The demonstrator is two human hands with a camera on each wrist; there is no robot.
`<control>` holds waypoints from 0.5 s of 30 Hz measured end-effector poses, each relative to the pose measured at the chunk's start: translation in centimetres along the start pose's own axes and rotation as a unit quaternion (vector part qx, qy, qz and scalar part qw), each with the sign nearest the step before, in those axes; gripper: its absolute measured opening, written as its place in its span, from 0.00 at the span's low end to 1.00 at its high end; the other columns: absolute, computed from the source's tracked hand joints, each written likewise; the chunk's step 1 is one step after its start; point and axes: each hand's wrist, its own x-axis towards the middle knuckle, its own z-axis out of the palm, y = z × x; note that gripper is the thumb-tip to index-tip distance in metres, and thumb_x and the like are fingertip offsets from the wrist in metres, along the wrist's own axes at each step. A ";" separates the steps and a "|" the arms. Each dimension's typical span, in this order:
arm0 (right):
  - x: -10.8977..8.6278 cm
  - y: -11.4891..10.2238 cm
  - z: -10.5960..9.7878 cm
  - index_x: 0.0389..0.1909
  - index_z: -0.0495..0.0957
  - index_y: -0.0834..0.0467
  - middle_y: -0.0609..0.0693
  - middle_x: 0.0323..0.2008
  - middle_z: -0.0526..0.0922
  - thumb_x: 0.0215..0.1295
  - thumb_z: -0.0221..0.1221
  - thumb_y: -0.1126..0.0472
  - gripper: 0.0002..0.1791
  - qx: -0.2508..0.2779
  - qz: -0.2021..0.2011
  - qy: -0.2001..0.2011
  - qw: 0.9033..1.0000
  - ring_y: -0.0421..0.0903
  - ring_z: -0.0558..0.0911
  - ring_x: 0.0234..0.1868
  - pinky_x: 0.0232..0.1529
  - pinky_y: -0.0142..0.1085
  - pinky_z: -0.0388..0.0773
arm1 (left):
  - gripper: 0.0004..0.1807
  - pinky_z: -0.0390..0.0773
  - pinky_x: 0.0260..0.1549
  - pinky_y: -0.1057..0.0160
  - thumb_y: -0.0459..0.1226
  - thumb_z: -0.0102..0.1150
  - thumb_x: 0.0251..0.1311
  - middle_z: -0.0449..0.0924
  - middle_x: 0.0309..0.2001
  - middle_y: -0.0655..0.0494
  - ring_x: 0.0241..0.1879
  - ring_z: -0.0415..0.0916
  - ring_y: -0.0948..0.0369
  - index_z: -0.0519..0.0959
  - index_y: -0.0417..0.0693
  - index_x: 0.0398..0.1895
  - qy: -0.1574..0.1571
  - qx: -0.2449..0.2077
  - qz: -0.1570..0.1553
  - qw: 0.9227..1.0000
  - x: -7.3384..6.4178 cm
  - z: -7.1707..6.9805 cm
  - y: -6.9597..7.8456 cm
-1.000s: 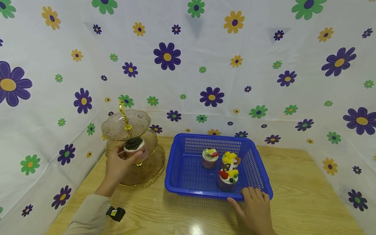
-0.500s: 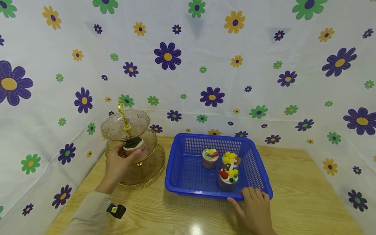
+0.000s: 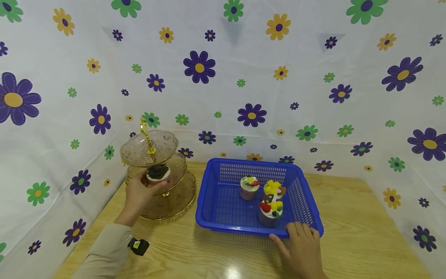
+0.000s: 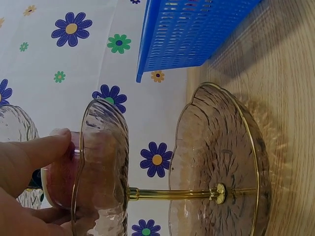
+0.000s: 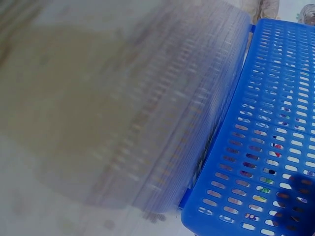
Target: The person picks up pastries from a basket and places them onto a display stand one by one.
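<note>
1. Dark-topped dessert cup (image 3: 159,173), pinkish below with a white cream rim, is at the middle plate (image 3: 180,169) of a three-tier stand (image 3: 134,153), under the top plate.
2. Left hand (image 3: 141,193) holds this cup, its thumb and fingers curled round the sides. The left wrist view shows the cup's lower part through the clear plate, but I can't be sure whether its base rests on the plate or sits just above it.
3. Right hand (image 3: 303,248) has its fingers bent over the near rim of a blue basket (image 3: 240,229), close to the right corner, with the thumb spread away along the front.
4. Three more cups stand upright inside the basket: a cream-topped cup with a red piece (image 3: 249,190) near the middle, a yellow-topped cup (image 3: 273,188) to its right, and a cup with red and yellow pieces (image 3: 269,217) in front of that one.
5. Gold handle (image 3: 143,128) rises from the top plate; the wide bottom plate (image 3: 174,205) is gold-edged, on a light wooden table (image 3: 348,221) to the basket's left.
6. White flowered cloth (image 3: 223,46) hangs behind and at both sides.
7. Beige sleeve (image 3: 108,248) covers the left forearm, with a black strap (image 3: 139,247) near the wrist.
</note>
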 end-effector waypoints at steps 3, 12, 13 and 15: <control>0.0 0.0 -0.1 0.27 0.73 0.57 0.52 0.28 0.75 0.56 0.62 0.35 0.28 0.001 -0.003 0.005 1.000 0.53 0.73 0.35 0.40 0.52 0.66 | 0.37 0.75 0.41 0.77 0.39 0.70 0.54 0.74 0.57 0.37 0.56 0.74 0.48 0.66 0.36 0.65 -0.001 0.000 0.003 1.000 0.0 0.0 0.1; 0.0 0.0 0.0 0.28 0.73 0.57 0.52 0.28 0.75 0.56 0.61 0.34 0.28 0.002 -0.002 0.006 1.000 0.53 0.73 0.35 0.40 0.52 0.66 | 0.37 0.74 0.43 0.79 0.38 0.70 0.53 0.73 0.59 0.37 0.58 0.73 0.49 0.66 0.34 0.65 -0.003 -0.018 0.012 1.000 -0.1 0.0 -0.2; 0.0 0.0 0.0 0.28 0.73 0.57 0.52 0.28 0.75 0.56 0.61 0.34 0.28 0.003 -0.003 0.007 1.000 0.53 0.73 0.35 0.40 0.52 0.66 | 0.37 0.74 0.43 0.79 0.38 0.70 0.53 0.73 0.59 0.37 0.58 0.73 0.48 0.66 0.34 0.65 -0.003 -0.016 0.010 1.000 -0.1 -0.1 -0.2; 0.0 0.0 0.1 0.28 0.73 0.57 0.52 0.28 0.75 0.55 0.61 0.34 0.28 0.003 -0.004 0.009 1.000 0.53 0.73 0.35 0.40 0.52 0.66 | 0.38 0.75 0.44 0.77 0.39 0.70 0.53 0.72 0.59 0.36 0.58 0.73 0.48 0.66 0.34 0.65 -0.004 -0.015 0.007 1.000 -0.1 -0.2 -0.2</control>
